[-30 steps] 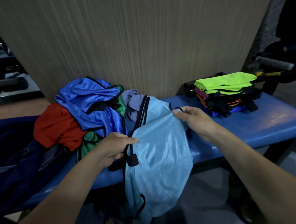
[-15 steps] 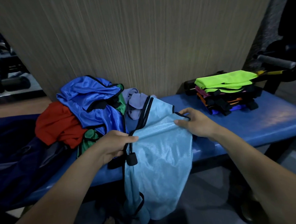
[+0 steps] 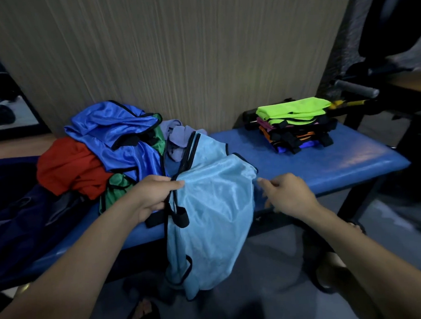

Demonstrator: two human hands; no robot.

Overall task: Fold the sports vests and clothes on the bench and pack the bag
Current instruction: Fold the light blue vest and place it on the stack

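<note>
A pale sky-blue mesh vest (image 3: 212, 208) with black piping hangs over the front edge of my glossy blue table (image 3: 328, 162). Toward the left end lies a heap: a shiny royal-blue vest (image 3: 114, 135) trimmed in black, a red garment (image 3: 67, 168), a green vest (image 3: 118, 184) and a lilac cloth (image 3: 178, 139). Near the right end, the folded stack (image 3: 295, 124) is topped in neon green, with pink, orange and violet layers banded by black straps. The wall (image 3: 173, 50) behind is beige with fine vertical grain.
</note>
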